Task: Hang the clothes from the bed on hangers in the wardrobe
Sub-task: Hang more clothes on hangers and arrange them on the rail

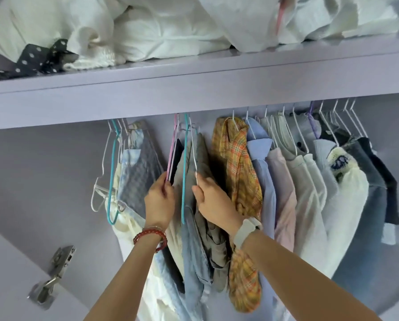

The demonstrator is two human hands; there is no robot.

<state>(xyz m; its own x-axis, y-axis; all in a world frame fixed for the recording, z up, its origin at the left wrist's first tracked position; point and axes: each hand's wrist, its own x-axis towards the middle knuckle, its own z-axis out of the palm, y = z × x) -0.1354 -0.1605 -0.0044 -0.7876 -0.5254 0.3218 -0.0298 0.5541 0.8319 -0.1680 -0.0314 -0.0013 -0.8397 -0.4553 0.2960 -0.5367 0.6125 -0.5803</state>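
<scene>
Inside the lilac wardrobe, clothes hang in a row under the shelf (194, 89). My left hand (159, 200), with a red bead bracelet, pinches the lower end of a pink hanger (172, 154) carrying a dark garment. My right hand (211, 202), with a white watch, grips the white wire hanger (194, 154) that bears a grey-khaki garment (202, 163). Between the two hands hangs a teal hanger (184, 181) with light blue jeans (194, 262). An orange plaid shirt (242, 172) hangs just right of my right hand.
Left of my hands hang empty white and teal hangers (111, 177) and a blue checked piece (138, 172). Shirts, a cream sweater and jeans (365, 205) fill the rail to the right. White bedding (170, 31) and a dotted black cloth (38, 59) lie on the shelf. A door hinge (52, 276) sits lower left.
</scene>
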